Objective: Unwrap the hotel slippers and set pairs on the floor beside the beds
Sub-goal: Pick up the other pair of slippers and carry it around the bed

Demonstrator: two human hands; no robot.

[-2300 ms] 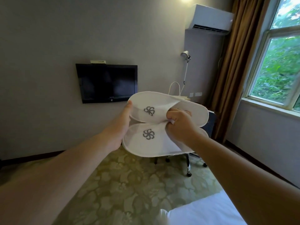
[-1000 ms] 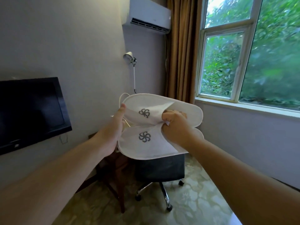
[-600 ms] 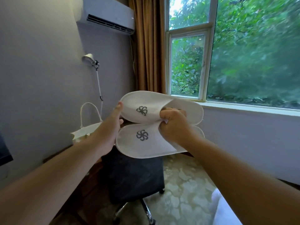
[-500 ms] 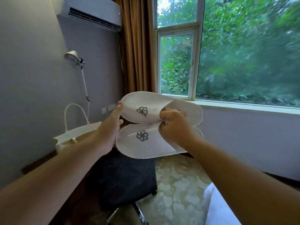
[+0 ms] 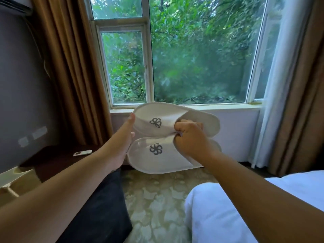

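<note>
Slippers (image 5: 172,137): 2, white, grey-logoed, unwrapped

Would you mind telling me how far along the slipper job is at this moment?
Done: no wrapper shows on the pair of white slippers, so the unwrapping looks finished. In hand: the left hand steadies the toe ends while the right hand grips the openings, both slippers held up in front of the window. Left: setting them on the carpet beside the bed; no slippers lie there yet.
</note>
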